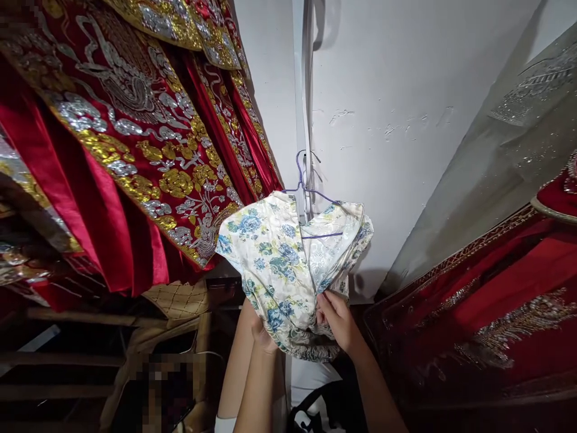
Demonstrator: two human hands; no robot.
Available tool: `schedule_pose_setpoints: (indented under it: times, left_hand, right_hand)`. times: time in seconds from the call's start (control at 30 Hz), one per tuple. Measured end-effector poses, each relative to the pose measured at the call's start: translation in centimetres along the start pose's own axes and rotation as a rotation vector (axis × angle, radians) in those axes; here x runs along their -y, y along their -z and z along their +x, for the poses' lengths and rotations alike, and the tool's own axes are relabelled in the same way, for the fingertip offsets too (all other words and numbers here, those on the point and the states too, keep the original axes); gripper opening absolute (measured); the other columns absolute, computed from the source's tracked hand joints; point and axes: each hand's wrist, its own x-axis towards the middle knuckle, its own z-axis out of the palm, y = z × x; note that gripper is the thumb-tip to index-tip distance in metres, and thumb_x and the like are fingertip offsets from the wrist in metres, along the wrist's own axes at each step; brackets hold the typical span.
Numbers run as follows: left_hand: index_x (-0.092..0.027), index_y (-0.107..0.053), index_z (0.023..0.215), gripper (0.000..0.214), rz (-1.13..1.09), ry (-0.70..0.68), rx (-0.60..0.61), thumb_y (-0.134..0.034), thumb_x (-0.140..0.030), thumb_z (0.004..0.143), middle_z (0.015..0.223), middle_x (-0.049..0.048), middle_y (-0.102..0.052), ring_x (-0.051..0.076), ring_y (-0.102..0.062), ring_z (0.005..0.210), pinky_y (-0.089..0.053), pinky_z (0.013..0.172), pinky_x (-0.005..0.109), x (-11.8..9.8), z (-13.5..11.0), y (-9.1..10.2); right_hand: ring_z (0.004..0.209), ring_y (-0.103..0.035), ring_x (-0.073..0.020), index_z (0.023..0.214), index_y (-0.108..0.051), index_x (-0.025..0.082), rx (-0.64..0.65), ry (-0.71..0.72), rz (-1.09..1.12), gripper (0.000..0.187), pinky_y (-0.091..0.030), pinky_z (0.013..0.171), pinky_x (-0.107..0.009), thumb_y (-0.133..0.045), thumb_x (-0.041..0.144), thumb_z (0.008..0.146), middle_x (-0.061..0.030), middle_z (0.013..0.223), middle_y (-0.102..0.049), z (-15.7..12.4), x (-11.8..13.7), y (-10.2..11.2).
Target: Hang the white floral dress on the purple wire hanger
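Note:
A white V-neck blouse (280,264) with blue flowers and green leaves hangs in front of me on a purple wire hanger (299,175). Its waist is gathered at the bottom, and a pale patterned lining shows inside the neckline. My right hand (334,317) is closed, pinching the front edge of the blouse at the low point of the V. At the lower left side of the garment, my left hand (264,337) grips the cloth near the gathered waist. The blouse hides most of the left fingers.
Red robes with gold and silver embroidery (175,180) hang at left. A narrow white strip (299,78) runs down the pale wall (387,78) above the hanger. Sheer sparkling fabric (518,144) and a beaded red garment (509,288) are at right. Wooden framing (76,359) stands lower left.

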Motion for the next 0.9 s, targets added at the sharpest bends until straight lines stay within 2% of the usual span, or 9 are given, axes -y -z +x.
schedule_pose_setpoints:
  times: [0.1, 0.2, 0.3, 0.5, 0.57, 0.63, 0.77, 0.83, 0.9]
  left_hand:
    - [-0.037, -0.059, 0.139, 0.091, -0.091, 0.052, -0.039, -0.089, -0.057, 0.055, 0.143, 0.0035, -0.063, 0.041, -0.052, 0.137, -0.054, 0.105, 0.052, 0.3, -1.1, 0.5]
    - [-0.026, -0.062, 0.134, 0.078, -0.139, 0.125, -0.081, -0.088, -0.034, 0.062, 0.135, 0.0089, -0.068, 0.038, -0.056, 0.134, -0.049, 0.112, 0.051, -0.3, -1.2, 0.1]
    - [-0.023, -0.065, 0.125, 0.065, -0.195, 0.106, -0.227, -0.086, -0.031, 0.065, 0.126, 0.0107, -0.072, 0.036, -0.059, 0.131, -0.048, 0.112, 0.048, -0.2, -0.3, -0.1]
    - [-0.019, -0.06, 0.108, 0.047, -0.026, -0.324, -0.803, -0.079, -0.027, 0.066, 0.111, 0.0088, -0.066, 0.024, -0.064, 0.11, -0.052, 0.096, 0.035, 2.6, 1.7, 0.3]
    - [-0.021, -0.055, 0.114, 0.049, 0.068, -0.468, -0.853, -0.076, -0.028, 0.069, 0.117, 0.0083, -0.06, 0.02, -0.062, 0.105, -0.052, 0.09, 0.03, 3.1, 1.5, -0.6]
    - [-0.021, -0.056, 0.113, 0.046, 0.178, -0.488, -0.655, -0.076, -0.029, 0.073, 0.117, 0.0085, -0.059, 0.019, -0.061, 0.102, -0.05, 0.086, 0.029, 3.0, 1.1, -2.0]
    - [-0.018, -0.058, 0.098, 0.029, 0.231, -0.205, 0.026, -0.074, -0.034, 0.08, 0.088, 0.0036, -0.062, 0.017, -0.06, 0.08, -0.048, 0.072, 0.027, 1.7, 0.3, -4.5]
    - [-0.018, -0.055, 0.092, 0.027, 0.222, -0.148, 0.115, -0.07, -0.039, 0.085, 0.078, 0.0004, -0.059, 0.015, -0.057, 0.072, -0.045, 0.067, 0.026, 1.2, 0.2, -4.9]
    - [-0.019, -0.053, 0.089, 0.028, 0.244, -0.179, 0.09, -0.066, -0.043, 0.089, 0.074, -0.0012, -0.058, 0.014, -0.056, 0.068, -0.043, 0.065, 0.025, 1.2, 0.2, -5.0]
  right_hand:
    - [0.055, -0.05, -0.0142, 0.066, -0.045, 0.023, -0.006, 0.023, -0.102, 0.052, -0.038, 0.058, -0.028, -0.052, 0.066, 0.094, 0.0025, 0.055, -0.049, 0.5, 0.5, -0.4]
    - [0.052, -0.046, -0.0135, 0.064, -0.043, 0.023, -0.016, 0.033, -0.108, 0.052, -0.035, 0.055, -0.028, -0.052, 0.064, 0.095, 0.0034, 0.052, -0.046, 0.7, 0.4, -0.7]
    - [0.053, -0.042, -0.0128, 0.065, -0.047, 0.022, -0.063, 0.045, -0.051, 0.048, -0.032, 0.054, -0.028, -0.055, 0.06, 0.094, 0.004, 0.053, -0.043, 0.4, 0.0, -0.7]
    - [0.051, -0.035, -0.0116, 0.058, -0.037, 0.024, -0.25, 0.008, 0.031, 0.047, -0.029, 0.052, -0.028, -0.057, 0.051, 0.09, 0.0043, 0.052, -0.038, 0.3, -0.3, -0.8]
    - [0.05, -0.037, -0.0116, 0.058, -0.039, 0.024, -0.215, -0.02, 0.059, 0.045, -0.029, 0.052, -0.028, -0.057, 0.05, 0.089, 0.0041, 0.05, -0.04, 0.4, -0.4, -1.0]
    - [0.048, -0.037, -0.0113, 0.059, -0.041, 0.024, -0.139, -0.046, 0.084, 0.042, -0.029, 0.051, -0.028, -0.057, 0.05, 0.087, 0.0045, 0.048, -0.04, 0.4, -0.7, -1.3]
    - [0.046, -0.038, -0.0113, 0.062, -0.048, 0.023, 0.018, -0.056, 0.036, 0.035, -0.031, 0.051, -0.027, -0.056, 0.044, 0.089, 0.0049, 0.046, -0.043, 0.4, -1.3, -1.0]
    - [0.045, -0.039, -0.0114, 0.064, -0.051, 0.022, 0.083, -0.07, -0.006, 0.032, -0.031, 0.051, -0.026, -0.054, 0.041, 0.09, 0.0049, 0.045, -0.045, 0.3, -1.4, -0.6]
    - [0.044, -0.039, -0.0114, 0.065, -0.054, 0.021, 0.123, -0.091, -0.02, 0.032, -0.031, 0.05, -0.026, -0.053, 0.041, 0.09, 0.0046, 0.044, -0.046, 0.3, -1.3, -0.3]
